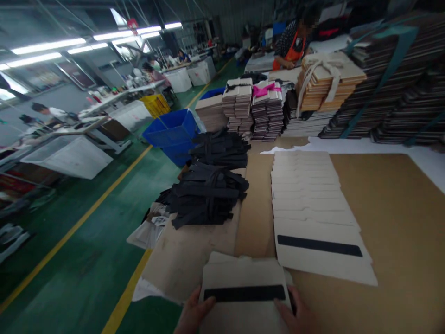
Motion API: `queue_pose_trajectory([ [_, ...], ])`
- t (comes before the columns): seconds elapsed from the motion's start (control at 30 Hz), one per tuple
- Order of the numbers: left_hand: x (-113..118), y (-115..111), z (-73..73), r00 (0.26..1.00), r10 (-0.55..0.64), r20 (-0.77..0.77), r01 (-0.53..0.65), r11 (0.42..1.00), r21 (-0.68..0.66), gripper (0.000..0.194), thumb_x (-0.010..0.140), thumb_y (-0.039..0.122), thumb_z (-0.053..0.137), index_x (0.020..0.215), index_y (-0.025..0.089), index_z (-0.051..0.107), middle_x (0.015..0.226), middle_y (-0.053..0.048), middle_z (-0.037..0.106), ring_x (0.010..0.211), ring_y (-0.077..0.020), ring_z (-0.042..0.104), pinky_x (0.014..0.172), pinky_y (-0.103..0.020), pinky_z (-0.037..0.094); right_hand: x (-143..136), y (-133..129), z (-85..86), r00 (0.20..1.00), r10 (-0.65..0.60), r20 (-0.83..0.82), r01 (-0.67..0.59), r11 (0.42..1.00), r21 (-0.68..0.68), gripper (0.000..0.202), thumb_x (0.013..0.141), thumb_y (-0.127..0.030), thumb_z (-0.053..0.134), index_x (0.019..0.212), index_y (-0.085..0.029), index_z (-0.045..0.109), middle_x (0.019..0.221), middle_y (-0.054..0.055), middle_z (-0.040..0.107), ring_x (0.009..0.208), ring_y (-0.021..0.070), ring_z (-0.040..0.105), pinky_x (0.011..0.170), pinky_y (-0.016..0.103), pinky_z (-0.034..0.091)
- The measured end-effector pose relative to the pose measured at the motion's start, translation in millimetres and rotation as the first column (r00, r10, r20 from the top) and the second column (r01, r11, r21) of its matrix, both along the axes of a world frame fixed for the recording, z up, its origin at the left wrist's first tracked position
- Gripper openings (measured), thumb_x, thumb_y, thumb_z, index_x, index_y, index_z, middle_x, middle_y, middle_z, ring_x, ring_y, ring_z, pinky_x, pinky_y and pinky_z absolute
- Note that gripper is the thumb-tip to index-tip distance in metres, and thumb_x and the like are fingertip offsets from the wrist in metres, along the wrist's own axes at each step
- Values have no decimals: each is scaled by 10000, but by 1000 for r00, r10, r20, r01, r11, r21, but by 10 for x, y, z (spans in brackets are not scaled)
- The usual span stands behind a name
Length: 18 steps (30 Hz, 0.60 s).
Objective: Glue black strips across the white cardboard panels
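At the bottom centre, a stack of pale beige panels (243, 273) has a black strip (244, 293) across its top piece. My left hand (195, 310) grips the stack's left edge, its thumb by the strip's left end. My right hand (295, 310) holds the right edge, thumb near the strip's right end. On the brown board to the right lies a row of overlapping beige panels (314, 227); the nearest bears another black strip (320, 246). Bundles of black strips (208, 192) lie at the left of the table.
Tied stacks of panels (238, 104) stand at the table's back, beside tall dark stacks (392, 88) at the right. Blue bins (174, 132) stand on the green floor to the left. A person in an orange apron (294, 48) is behind the stacks.
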State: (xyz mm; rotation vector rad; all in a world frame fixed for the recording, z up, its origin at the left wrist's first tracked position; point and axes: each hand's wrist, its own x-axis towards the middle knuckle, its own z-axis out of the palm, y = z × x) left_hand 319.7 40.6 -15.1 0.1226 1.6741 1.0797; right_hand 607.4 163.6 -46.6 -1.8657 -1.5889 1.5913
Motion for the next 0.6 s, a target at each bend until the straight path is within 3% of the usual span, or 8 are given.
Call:
queue_pose_trajectory([
  [0.13,44,94,157,1000,-8,-12,7,996,-87,641,567,472,860,1081,136,677,952,-130,760,872,-325,718,738,-366,582,-56,214,289,993,49,-111,-65,986,-150,504,781,-552,510,1091,-195,684,1074,96,726,1032,271,654,888,349,487],
  [0.2,48,130,201,1000,-10,13,12,995,-98,618,592,456,853,1097,148,674,958,-120,762,897,-322,718,771,-375,583,-22,322,373,977,41,-208,-82,977,-196,507,788,-551,503,1061,-174,704,1065,93,731,1009,263,663,871,330,492],
  [0.3,45,156,224,999,-27,39,30,995,-93,588,608,425,852,1102,160,675,968,-115,764,907,-322,721,820,-410,582,113,450,441,974,-22,-225,-25,978,-205,538,764,-584,532,1032,-156,716,1025,92,742,974,281,672,842,338,506],
  [0.6,-99,76,22,992,-90,-92,76,987,-144,538,565,434,860,1021,197,699,916,-98,772,949,-373,708,848,-475,585,770,857,536,918,-249,-310,217,967,-133,552,735,-611,620,1077,-183,687,1043,70,741,995,280,669,854,339,524],
])
